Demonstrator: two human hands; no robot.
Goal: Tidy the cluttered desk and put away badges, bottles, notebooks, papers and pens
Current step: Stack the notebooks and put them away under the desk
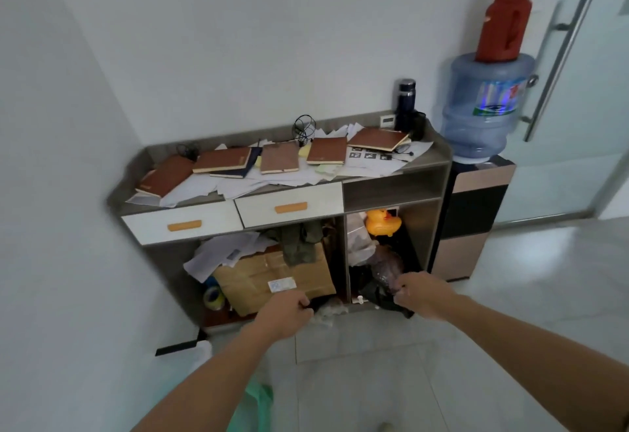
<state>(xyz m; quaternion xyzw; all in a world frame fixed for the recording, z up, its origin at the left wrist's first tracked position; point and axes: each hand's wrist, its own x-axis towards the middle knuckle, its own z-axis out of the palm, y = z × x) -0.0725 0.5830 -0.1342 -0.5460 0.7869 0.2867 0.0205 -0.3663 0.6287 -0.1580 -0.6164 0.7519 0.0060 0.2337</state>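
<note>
I see the left grip (287, 312) held low in front of the cardboard box (272, 278) in the bench's lower left compartment. Its fingers are curled, but the blur stops me telling whether they hold anything. The right grip (422, 295) is level with it at the mouth of the lower right compartment; its fingers are curled too, close against some clear plastic and a black bag (381, 295), and I cannot tell if they pinch either.

The bench (425, 159) stands against the wall. Five brown notebooks lie in a loose row on its top, from the leftmost notebook (166, 176) to the rightmost notebook (377, 138), all resting on scattered papers (306, 176); a dark blue notebook (235, 171) pokes out from under the second brown one. A dark bottle (405, 104) stands upright at the back right corner, and a tangle of black cable (304, 128) sits behind the middle notebooks.

Two white drawers with orange handles, the left drawer (183, 225) and the right drawer (291, 208), are closed. More papers spill over the box, and a yellow duck (383, 222) sits high in the right compartment. A water jug (486, 104) with a red flask (505, 19) on top stands just beside the bench.
</note>
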